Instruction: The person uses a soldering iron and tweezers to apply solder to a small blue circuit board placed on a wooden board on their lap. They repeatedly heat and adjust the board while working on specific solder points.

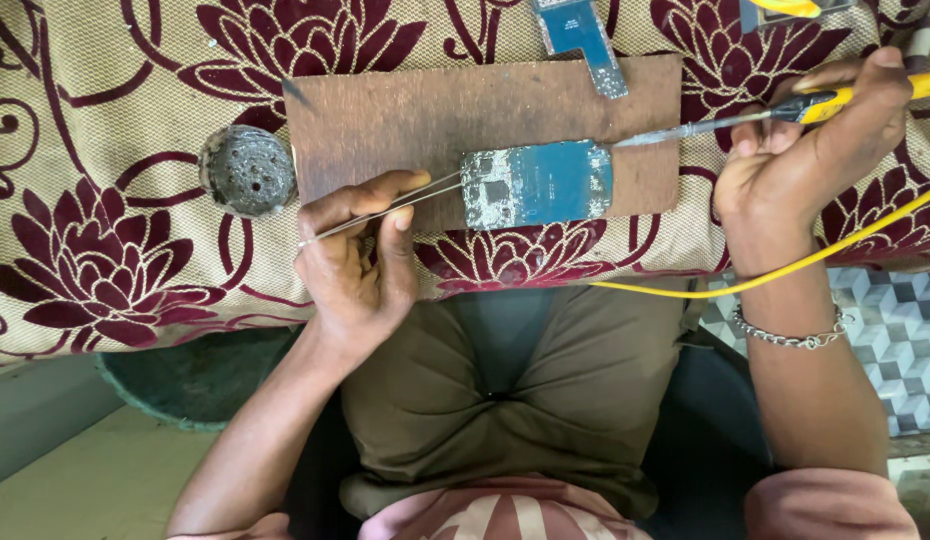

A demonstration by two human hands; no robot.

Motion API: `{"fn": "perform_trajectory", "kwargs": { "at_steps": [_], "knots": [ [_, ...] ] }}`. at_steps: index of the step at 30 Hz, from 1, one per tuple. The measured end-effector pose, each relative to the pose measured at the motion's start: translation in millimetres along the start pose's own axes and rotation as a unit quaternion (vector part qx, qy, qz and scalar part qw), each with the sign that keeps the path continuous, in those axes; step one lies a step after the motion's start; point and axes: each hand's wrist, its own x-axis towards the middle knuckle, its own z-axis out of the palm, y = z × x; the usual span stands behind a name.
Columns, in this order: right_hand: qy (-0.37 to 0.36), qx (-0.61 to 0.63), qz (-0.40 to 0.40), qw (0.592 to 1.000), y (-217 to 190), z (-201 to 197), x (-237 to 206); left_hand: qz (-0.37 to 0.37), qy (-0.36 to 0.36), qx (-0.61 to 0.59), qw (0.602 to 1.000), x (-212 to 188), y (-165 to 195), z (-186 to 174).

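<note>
The left hand [360, 255] is low in the middle, at about 9 o'clock from the right one. Its thumb and first finger are pinched together, pointing toward 2 o'clock, and the other fingers curl into the palm. The left arm is bare and runs down toward 7 o'clock. The right hand [810, 140] is up at 2 o'clock. Its fingers are wrapped in a fist, knuckles toward 12 o'clock. The right wrist bends, and the bare arm drops straight down toward 6 o'clock.

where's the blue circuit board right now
The blue circuit board lies on the brown board's near edge, between the tweezers and soldering iron tip.
</note>
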Motion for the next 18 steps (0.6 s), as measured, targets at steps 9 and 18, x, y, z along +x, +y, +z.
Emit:
{"fn": "perform_trajectory", "kwargs": {
  "at_steps": [9, 18],
  "knots": [
    [-0.022, -0.019, -0.006, 1.000, 1.5, -1.7, 0.1, -0.012, 0.000, -0.011, 1.000, -0.1, -0.4, 0.2],
    [-0.016, -0.025, 0.004, 1.000, 0.5, -2.0, -0.8, -0.012, -0.004, -0.018, 1.000, 0.6, -1.0, -0.3]
  ]
}}
